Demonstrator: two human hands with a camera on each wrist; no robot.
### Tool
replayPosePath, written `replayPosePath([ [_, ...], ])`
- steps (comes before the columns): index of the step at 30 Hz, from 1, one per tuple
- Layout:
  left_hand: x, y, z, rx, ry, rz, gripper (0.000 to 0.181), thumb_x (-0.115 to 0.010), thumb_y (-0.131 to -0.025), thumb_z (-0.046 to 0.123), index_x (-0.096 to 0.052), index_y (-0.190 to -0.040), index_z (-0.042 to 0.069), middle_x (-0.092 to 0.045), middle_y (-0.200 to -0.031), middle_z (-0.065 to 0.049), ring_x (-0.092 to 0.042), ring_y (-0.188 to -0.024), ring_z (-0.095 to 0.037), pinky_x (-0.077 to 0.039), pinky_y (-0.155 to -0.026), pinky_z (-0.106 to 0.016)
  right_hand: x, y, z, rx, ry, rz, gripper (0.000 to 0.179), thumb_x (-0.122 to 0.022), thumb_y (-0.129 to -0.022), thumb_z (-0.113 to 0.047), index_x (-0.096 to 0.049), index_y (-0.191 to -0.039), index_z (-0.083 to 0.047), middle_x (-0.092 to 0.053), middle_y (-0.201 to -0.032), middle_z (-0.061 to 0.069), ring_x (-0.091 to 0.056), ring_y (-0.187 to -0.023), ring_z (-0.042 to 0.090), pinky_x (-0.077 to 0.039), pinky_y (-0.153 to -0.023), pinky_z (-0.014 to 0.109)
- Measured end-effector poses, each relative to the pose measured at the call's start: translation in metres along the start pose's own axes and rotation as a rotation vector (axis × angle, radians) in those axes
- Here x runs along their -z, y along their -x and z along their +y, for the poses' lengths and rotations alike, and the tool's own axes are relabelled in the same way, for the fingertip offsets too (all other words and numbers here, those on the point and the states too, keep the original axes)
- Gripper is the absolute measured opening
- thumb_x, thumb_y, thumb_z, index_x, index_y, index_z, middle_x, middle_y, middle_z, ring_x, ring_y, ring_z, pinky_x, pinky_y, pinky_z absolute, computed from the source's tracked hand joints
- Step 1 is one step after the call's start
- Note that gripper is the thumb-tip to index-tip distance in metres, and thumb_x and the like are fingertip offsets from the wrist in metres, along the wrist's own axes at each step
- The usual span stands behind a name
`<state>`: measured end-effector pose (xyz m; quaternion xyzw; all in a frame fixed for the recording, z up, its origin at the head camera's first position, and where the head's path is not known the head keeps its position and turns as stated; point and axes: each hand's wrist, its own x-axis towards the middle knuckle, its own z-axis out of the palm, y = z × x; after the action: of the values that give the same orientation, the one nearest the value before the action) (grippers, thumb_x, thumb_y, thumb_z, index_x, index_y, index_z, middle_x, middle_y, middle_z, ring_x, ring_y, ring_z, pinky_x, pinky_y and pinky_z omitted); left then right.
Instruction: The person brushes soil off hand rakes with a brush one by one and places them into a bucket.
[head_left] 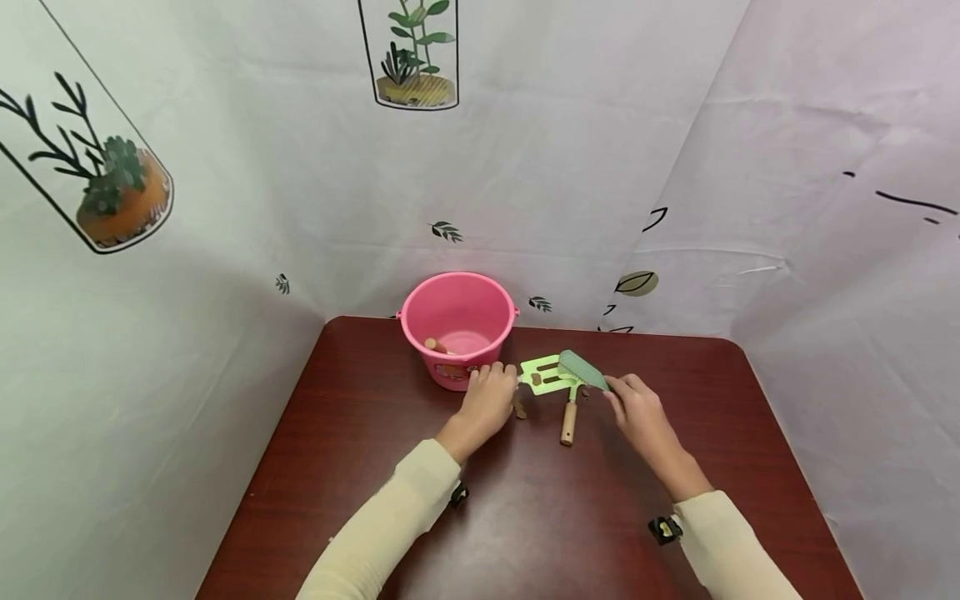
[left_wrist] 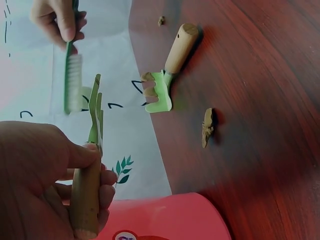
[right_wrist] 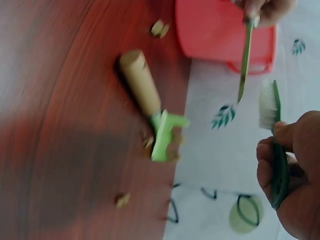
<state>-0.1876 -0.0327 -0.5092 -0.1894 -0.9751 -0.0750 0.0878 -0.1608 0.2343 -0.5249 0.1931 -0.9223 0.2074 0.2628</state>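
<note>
My left hand [head_left: 491, 400] grips the wooden handle of a small garden fork [left_wrist: 94, 131] with a flat, slotted light green head. A brown clump clings to that head. In my right hand [head_left: 647, 421] is a green brush [right_wrist: 280, 165] with white bristles; in the head view its head overlaps the fork's tips, but both wrist views show a gap between them. Below them lies a small hand rake [head_left: 568, 423] with a wooden handle and green head, brown clumps on its tines. Beside my left hand stands a pink bucket [head_left: 461, 307].
A wooden handle end [head_left: 435, 344] shows inside the bucket. Brown clumps [left_wrist: 207, 127] lie scattered on the dark red-brown table [head_left: 360, 417]. White patterned cloth [head_left: 540, 167] hangs behind the table and on both sides.
</note>
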Motion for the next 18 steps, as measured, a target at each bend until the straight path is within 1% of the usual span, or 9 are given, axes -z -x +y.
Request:
replayPosePath([
  [6, 0.000, -0.003, 0.005, -0.003, -0.015, 0.021, 0.013, -0.067, -0.098, 0.019, -0.066, -0.101, 0.006, -0.067, -0.093, -0.010, -0.065, -0.085, -0.029, -0.052, -0.076, -0.042, -0.005, -0.006, -0.021, 0.046, -0.030, -0.040, 0.024, -0.076, -0.089, 0.002, -0.072, -0.112, 0.008, -0.063, -0.091, 0.015, -0.064, -0.075, 0.023, -0.055, -0.063, 0.038],
  [11, -0.001, -0.004, 0.008, -0.010, -0.023, 0.029, 0.015, -0.069, -0.098, 0.022, -0.066, -0.100, 0.007, -0.067, -0.091, -0.010, -0.064, -0.082, -0.028, -0.051, -0.072, -0.041, -0.010, -0.005, -0.030, 0.055, -0.041, -0.080, 0.024, -0.076, -0.090, -0.001, -0.072, -0.112, 0.007, -0.062, -0.091, 0.013, -0.062, -0.074, 0.020, -0.053, -0.062, 0.035],
  [14, -0.001, -0.004, 0.010, -0.014, -0.032, 0.038, 0.016, -0.071, -0.096, 0.022, -0.066, -0.099, 0.007, -0.067, -0.090, -0.009, -0.064, -0.081, -0.028, -0.050, -0.070, -0.040, -0.012, -0.004, -0.032, 0.057, -0.043, -0.083, 0.025, -0.077, -0.089, -0.001, -0.072, -0.113, 0.006, -0.061, -0.091, 0.012, -0.061, -0.073, 0.019, -0.053, -0.061, 0.034],
  [18, -0.001, -0.003, 0.011, -0.020, -0.047, 0.054, 0.015, -0.072, -0.095, 0.021, -0.066, -0.098, 0.008, -0.067, -0.089, -0.009, -0.064, -0.080, -0.028, -0.051, -0.070, -0.040, -0.015, -0.002, -0.032, 0.072, -0.041, -0.057, 0.026, -0.078, -0.087, 0.000, -0.073, -0.111, 0.006, -0.061, -0.090, 0.012, -0.062, -0.072, 0.020, -0.053, -0.061, 0.035],
])
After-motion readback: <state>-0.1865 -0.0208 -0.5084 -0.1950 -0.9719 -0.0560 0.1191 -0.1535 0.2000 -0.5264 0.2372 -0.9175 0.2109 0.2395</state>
